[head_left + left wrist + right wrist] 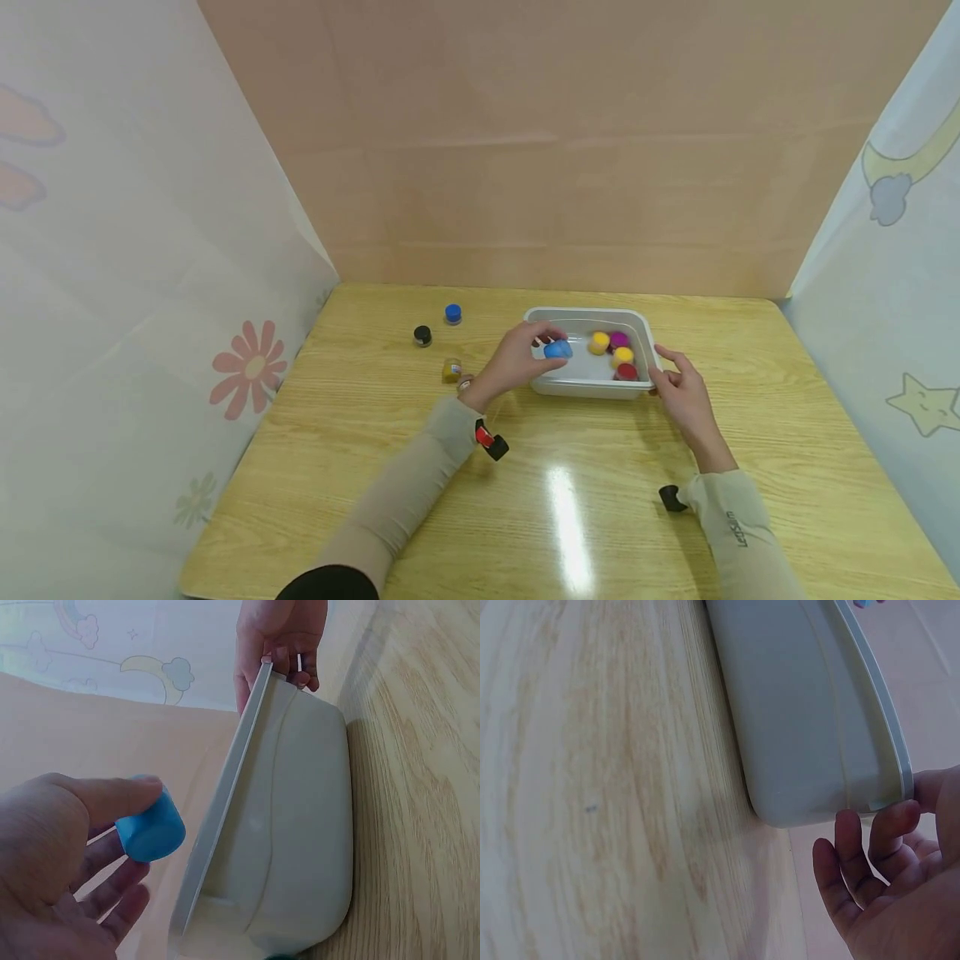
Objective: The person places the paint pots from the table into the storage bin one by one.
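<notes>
My left hand (517,358) pinches a small blue paint pot (152,825) between thumb and fingers. In the head view the pot is over the left part of a pale plastic bin (585,389); in the left wrist view it appears above the rim. My right hand (684,400) grips the bin's right end at the rim, with thumb and index finger on the edge in the right wrist view. Inside the bin are two yellow pots (598,342), a purple pot (618,340) and a red pot (626,372), all in its right half.
Left of the bin on the wooden table (360,417) stand a blue-lidded pot (453,314), a black-lidded pot (422,336) and a yellow pot (452,371). Another small pot (465,382) is partly behind my left wrist. A brown panel (555,167) rises behind the table.
</notes>
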The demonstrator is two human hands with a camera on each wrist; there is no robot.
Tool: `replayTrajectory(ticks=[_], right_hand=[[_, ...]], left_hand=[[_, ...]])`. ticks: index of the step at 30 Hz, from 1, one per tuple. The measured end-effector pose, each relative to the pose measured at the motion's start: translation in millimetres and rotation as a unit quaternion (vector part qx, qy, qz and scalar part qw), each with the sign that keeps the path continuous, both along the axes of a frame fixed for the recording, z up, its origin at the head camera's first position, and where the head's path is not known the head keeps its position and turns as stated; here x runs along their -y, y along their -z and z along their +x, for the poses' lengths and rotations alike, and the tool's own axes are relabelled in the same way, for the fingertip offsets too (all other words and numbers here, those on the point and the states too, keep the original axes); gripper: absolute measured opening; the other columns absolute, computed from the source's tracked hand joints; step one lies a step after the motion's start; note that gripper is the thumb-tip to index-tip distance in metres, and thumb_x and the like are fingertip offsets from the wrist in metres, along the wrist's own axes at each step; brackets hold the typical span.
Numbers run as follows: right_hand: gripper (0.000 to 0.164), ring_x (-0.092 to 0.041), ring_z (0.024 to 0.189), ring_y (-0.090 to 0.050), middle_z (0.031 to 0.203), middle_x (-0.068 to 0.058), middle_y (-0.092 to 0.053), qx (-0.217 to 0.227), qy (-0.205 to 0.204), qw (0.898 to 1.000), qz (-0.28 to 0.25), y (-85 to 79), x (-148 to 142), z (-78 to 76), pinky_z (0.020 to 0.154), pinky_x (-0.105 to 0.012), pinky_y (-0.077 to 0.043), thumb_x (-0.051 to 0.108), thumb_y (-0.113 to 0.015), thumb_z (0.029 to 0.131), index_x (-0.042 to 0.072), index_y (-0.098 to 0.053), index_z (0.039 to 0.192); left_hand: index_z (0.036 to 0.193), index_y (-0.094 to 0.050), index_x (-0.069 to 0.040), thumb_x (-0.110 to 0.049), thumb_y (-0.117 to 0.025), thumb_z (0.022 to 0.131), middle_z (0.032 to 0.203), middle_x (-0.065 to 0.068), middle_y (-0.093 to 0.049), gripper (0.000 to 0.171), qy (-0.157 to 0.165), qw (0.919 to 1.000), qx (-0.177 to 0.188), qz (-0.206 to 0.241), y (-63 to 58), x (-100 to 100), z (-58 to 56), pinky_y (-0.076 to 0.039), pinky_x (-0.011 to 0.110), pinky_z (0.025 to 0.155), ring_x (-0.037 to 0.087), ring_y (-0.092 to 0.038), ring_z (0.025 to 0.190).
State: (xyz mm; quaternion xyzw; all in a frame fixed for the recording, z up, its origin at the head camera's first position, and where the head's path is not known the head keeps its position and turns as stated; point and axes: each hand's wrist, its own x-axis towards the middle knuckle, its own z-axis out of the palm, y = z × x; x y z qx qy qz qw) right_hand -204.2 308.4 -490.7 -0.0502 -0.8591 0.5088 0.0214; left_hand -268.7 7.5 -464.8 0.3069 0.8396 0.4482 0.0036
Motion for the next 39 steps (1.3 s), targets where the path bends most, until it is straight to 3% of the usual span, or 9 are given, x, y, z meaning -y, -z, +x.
replayTrajectory(ticks=[4,11,16,24,28,39], right_hand=[[0.058,-0.010,0.076,-0.067,0.063,-0.003,-0.056,-0.004,-0.001,1.000,-0.001,-0.4,0,0.3,0.051,-0.027,-0.041,0.027,-0.051,0.110,0.006,-0.034,0.161],[0.057,-0.009,0.074,-0.067,0.062,-0.002,-0.053,-0.007,0.000,1.000,-0.004,1.0,-1,0.2,0.052,-0.027,-0.042,0.025,-0.051,0.110,0.005,-0.034,0.161],[0.057,-0.009,0.075,-0.067,0.062,0.000,-0.053,-0.007,-0.001,1.000,-0.004,1.6,-1,0.0,0.052,-0.027,-0.042,0.025,-0.051,0.110,0.005,-0.034,0.161],[0.057,-0.008,0.074,-0.067,0.062,-0.003,-0.053,-0.014,-0.005,1.000,-0.006,0.5,0,0.8,0.053,-0.027,-0.044,0.026,-0.050,0.110,0.005,-0.034,0.161],[0.057,-0.010,0.074,-0.067,0.062,-0.003,-0.054,-0.016,-0.004,1.000,-0.006,0.4,0,1.0,0.054,-0.027,-0.044,0.026,-0.051,0.110,0.004,-0.035,0.160],[0.057,-0.009,0.074,-0.068,0.061,-0.002,-0.052,-0.011,-0.001,1.000,-0.006,3.1,-1,-0.8,0.053,-0.027,-0.044,0.025,-0.051,0.110,0.005,-0.034,0.160]], left_hand=[[0.123,-0.069,-0.013,-0.020,-0.081,0.092,0.117,-0.001,-0.072,0.033,-0.016,0.9998,-0.012,-0.007,0.1,-8,-2.5,-0.050,0.022,0.090,0.014,-0.061,0.107],[0.123,-0.068,-0.012,-0.019,-0.080,0.093,0.118,0.000,-0.073,0.033,-0.015,0.9999,-0.004,-0.005,6.4,-21,-8.4,-0.056,0.027,0.093,0.012,-0.065,0.104],[0.123,-0.068,-0.012,-0.019,-0.079,0.094,0.117,0.000,-0.073,0.032,-0.008,1.0000,-0.002,-0.003,7.4,-30,-8.8,-0.054,0.020,0.091,0.011,-0.066,0.103],[0.130,-0.066,-0.006,-0.015,-0.076,0.096,0.122,0.005,-0.072,0.037,0.012,0.9999,0.009,0.000,9.0,-44,-13.1,-0.057,0.028,0.097,0.014,-0.068,0.107],[0.134,-0.066,-0.004,-0.015,-0.075,0.096,0.127,0.007,-0.071,0.040,0.013,0.9997,0.012,-0.014,9.2,-53,-15.9,-0.056,0.028,0.098,0.018,-0.068,0.109],[0.125,-0.069,-0.012,-0.019,-0.077,0.095,0.120,0.002,-0.071,0.032,0.010,0.9978,0.027,-0.059,12.1,-73,-26.4,-0.053,0.017,0.093,0.010,-0.066,0.103]])
